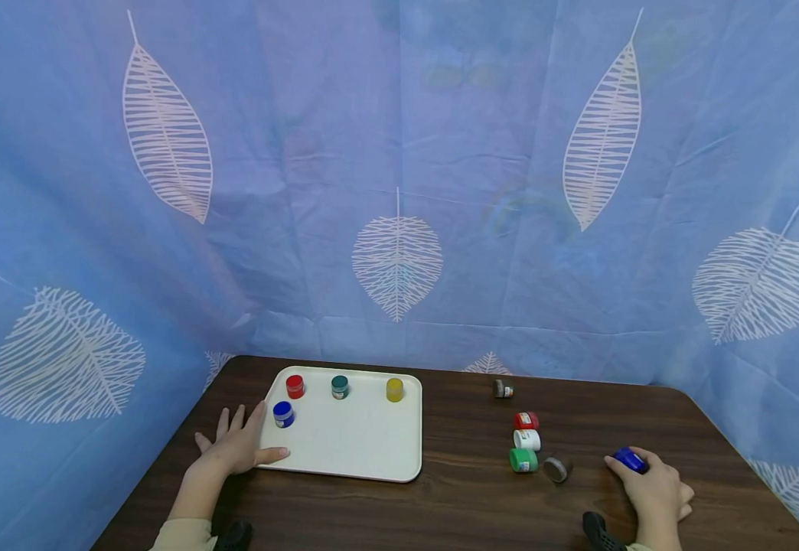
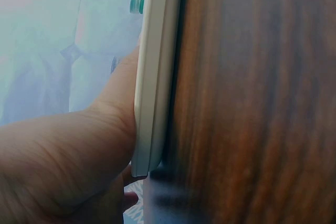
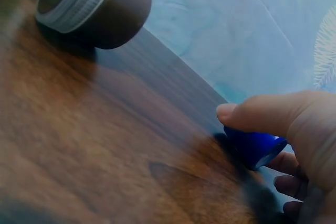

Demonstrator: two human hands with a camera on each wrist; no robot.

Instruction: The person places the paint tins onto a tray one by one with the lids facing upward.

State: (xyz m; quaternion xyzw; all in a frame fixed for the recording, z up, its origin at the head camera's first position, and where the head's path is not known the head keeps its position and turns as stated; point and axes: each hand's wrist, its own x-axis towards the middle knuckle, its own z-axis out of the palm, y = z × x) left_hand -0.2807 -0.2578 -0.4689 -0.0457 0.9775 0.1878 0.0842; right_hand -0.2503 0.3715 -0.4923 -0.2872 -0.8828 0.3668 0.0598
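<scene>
At the right side of the table, my right hand holds a small blue paint jar between thumb and fingers. The right wrist view shows that blue jar tilted, low over or against the wood. My left hand rests at the left edge of a white tray, fingers spread and thumb lying over its near-left corner. On the tray stand a blue jar near that hand, a red jar, a dark green jar and a yellow jar.
Between tray and right hand, a red jar, a white jar and a green jar lie in a row. Beside them is a dark brown jar. Another dark jar sits farther back, before the blue curtain.
</scene>
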